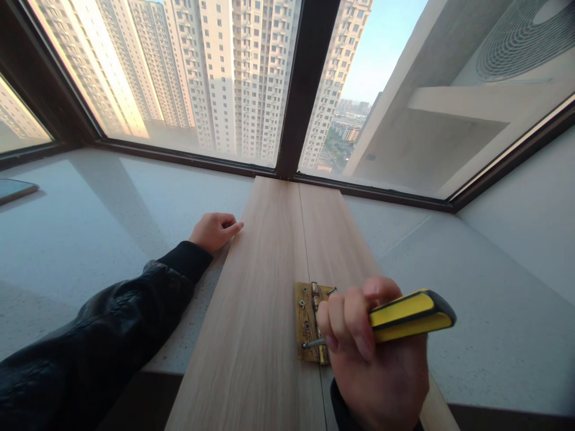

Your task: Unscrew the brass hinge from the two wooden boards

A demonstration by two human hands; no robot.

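My right hand (377, 353) is wrapped round a screwdriver with a yellow and black handle (411, 314). Its metal shaft points left, and the tip meets a screw (305, 346) at the lower left of a brass hinge (308, 320). The hinge lies across the seam between two pale wooden boards (265, 269). Several screws show in its left leaf, and one screw (331, 291) stands tilted at the upper right. Fingers cover most of the right leaf. My left hand (217, 231) rests with curled fingers against the left board's edge; nothing shows in it.
The boards lie on a white speckled windowsill (112, 239), reaching from the dark window frame (287, 137) toward me. A flat device, perhaps a phone or tablet (18, 190), lies at the far left. A white wall (530, 221) stands at the right.
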